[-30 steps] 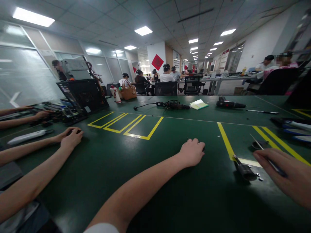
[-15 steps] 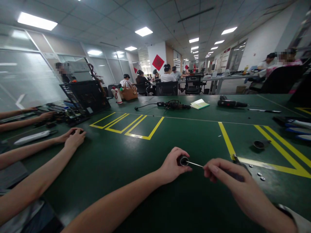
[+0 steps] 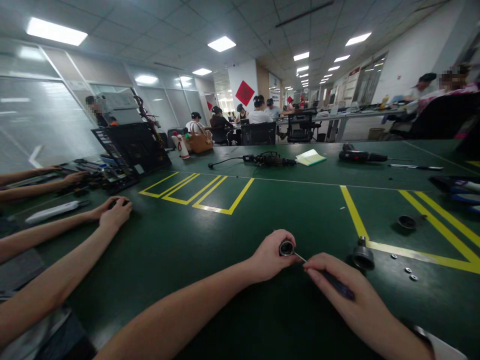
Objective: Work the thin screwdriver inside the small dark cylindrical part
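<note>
Metal ring (image 3: 286,248) pinched in my left hand (image 3: 268,257); my right hand (image 3: 352,307), gripping the screwdriver (image 3: 343,290), has closed in, tip seemingly entering it.

Your left hand (image 3: 267,259): bare, uncovered from the fingertips back. Left forearm (image 3: 180,315): bare along its whole visible length, right back to the near edge of the bench (image 3: 300,200). Your right hand (image 3: 337,287): bare too, wrist uncovered. Past that wrist, at the near right corner of the bench, a sleeve cuff (image 3: 440,345) shows. It is pale, white to light grey, plain fabric with no print visible. A thin darker line runs along the edge facing the hand; band or shadow, can't tell. The rest of the sleeve is cut off. Fingernails are too blurred to describe.
</note>
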`<state>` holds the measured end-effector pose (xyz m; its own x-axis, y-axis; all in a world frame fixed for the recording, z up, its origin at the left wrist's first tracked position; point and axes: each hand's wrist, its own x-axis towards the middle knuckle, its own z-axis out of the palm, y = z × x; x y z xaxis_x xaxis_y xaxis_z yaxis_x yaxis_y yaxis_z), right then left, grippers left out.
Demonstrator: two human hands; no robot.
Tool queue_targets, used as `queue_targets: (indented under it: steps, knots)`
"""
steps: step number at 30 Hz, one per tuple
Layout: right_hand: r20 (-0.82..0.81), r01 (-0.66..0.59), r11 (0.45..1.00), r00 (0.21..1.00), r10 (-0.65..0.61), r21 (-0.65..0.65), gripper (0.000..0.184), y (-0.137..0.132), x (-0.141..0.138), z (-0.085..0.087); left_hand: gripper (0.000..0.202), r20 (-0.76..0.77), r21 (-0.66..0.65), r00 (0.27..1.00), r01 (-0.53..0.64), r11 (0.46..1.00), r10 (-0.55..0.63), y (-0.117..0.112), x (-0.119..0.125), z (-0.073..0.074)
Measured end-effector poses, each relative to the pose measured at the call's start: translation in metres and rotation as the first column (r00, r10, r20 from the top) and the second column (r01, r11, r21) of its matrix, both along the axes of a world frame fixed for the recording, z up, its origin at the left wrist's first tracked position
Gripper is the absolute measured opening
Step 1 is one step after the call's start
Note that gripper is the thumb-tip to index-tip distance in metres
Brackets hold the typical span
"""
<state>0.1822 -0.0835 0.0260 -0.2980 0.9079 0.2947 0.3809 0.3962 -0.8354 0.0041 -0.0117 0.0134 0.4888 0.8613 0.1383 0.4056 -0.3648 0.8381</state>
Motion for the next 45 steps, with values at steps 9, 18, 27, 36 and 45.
queue_targets:
  steps: [9,18,27,36,45]
  knots:
    - [-0.308,-0.013,0.882,0.94,-0.15,-0.471,0.023,0.005,0.004,0.001,0.019,-0.036,0.002,0.999,0.027,1.0,-0.027,-0.003,0.001,0.005]
    - [-0.059,0.153,0.988,0.987,-0.152,0.006,0.018,-0.011,0.009,0.005,0.022,-0.035,0.021,0.999,-0.03,0.999,0.031,-0.001,0.0,-0.005]
    - [0.514,0.067,0.92,0.812,-0.275,0.386,0.015,0.054,0.049,-0.013,0.02,-0.018,-0.01,0.974,-0.224,0.974,0.224,-0.003,-0.003,-0.005]
    - [0.592,-0.037,0.936,0.783,-0.19,0.349,0.025,0.051,0.065,-0.005,0.018,-0.042,-0.033,0.978,-0.207,0.978,0.206,-0.004,-0.004,-0.002]
    - [0.433,0.155,0.955,0.864,-0.255,0.253,0.019,0.038,0.192,-0.042,0.025,-0.054,0.016,0.975,-0.214,0.977,0.214,-0.008,-0.003,-0.002]
